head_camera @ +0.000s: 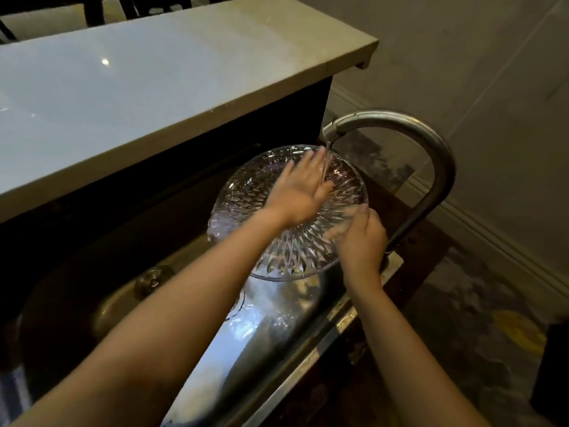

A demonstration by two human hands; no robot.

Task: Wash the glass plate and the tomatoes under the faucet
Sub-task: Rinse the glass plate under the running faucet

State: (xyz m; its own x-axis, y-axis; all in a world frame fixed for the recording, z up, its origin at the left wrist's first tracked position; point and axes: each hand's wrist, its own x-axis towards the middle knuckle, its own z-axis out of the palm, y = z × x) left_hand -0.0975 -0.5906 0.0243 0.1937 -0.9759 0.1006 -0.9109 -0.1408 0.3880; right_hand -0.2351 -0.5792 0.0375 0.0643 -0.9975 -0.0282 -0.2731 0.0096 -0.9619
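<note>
A round cut-glass plate (246,192) is held tilted over the steel sink (264,331), under the curved metal faucet (431,146). Water runs from the spout onto the plate and onto my fingers. My left hand (300,188) lies flat on the plate's inner face with straight fingers. My right hand (360,238) grips the plate's right rim, fingers curled round the edge. No tomatoes are in view.
A pale stone counter (138,97) overhangs the sink at the back left. The sink drain (152,280) lies at the left of the basin. A tiled wall with a skirting moulding (492,229) stands to the right, over a stained floor.
</note>
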